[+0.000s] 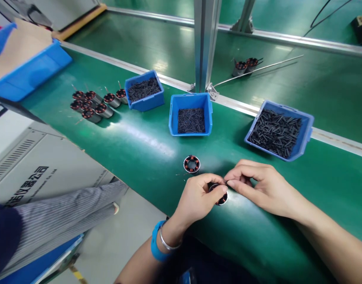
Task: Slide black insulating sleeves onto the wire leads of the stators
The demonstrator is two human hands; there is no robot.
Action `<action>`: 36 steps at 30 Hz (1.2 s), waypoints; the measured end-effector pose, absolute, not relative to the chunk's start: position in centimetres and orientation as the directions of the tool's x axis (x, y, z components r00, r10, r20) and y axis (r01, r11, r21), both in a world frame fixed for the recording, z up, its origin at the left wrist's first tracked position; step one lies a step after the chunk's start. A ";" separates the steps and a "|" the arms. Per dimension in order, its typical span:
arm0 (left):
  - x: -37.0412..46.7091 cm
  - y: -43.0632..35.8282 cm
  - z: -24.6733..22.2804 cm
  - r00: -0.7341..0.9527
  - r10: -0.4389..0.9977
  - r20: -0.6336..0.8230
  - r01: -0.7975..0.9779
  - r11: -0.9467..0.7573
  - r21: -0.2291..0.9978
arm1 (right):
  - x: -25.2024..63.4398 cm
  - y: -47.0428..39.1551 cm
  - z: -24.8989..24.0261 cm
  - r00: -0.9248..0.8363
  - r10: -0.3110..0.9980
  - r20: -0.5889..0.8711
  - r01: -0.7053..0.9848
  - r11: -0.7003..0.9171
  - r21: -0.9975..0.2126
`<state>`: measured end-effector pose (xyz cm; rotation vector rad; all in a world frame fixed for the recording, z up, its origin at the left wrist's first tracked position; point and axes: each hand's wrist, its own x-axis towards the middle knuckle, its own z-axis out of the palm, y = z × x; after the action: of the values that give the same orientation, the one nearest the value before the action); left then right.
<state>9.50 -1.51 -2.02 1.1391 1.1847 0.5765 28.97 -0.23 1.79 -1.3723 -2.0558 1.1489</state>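
"In the head view, what does your left hand have?"

"My left hand (pixel 198 197) is closed on a short silver metal cylinder (pixel 223 198) with black and copper-coloured windings inside, my thumb lying across its top edge. It is at the green tabletop (pixel 139 169), right in front of me."

"And the right?"

"My right hand (pixel 265 186) meets it at the rim, thumb and forefinger pressed together. Whether I pinch something thin there, I can't tell; the spot is too small."

"What sits around you?"

"A second wound metal cylinder (pixel 192 169) stands just beyond my left fingers, its open end up. Past it come three blue plastic bins: the left one (pixel 148 104) and the middle one (pixel 191 101) hold thin black pieces, the right one (pixel 306 132) short black rods. A cluster of wound cylinders (pixel 93 103) stands beside the left bin."

"Anything on your wrist?"

"A bright blue band (pixel 157 242) and a silver bangle (pixel 166 241), both on my left."
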 end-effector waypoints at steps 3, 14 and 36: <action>9.4 -1.6 -2.2 0.310 0.868 -0.389 0.173 0.350 0.920 | 29.4 0.0 2.0 -0.479 0.866 -0.142 0.612 0.213 -0.762; 9.4 -1.7 -2.6 0.313 0.894 -0.322 0.128 0.296 0.946 | 27.6 0.3 1.1 -0.286 0.957 0.054 0.394 0.168 -0.903; 9.5 -1.6 -2.2 0.321 0.882 -0.344 0.084 0.336 0.938 | 27.1 -0.2 2.5 -0.402 0.905 0.140 0.609 0.378 -0.697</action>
<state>9.47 -1.63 -2.22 1.1081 1.1247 0.6975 27.13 -0.21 2.49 -1.3002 -2.1328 0.7669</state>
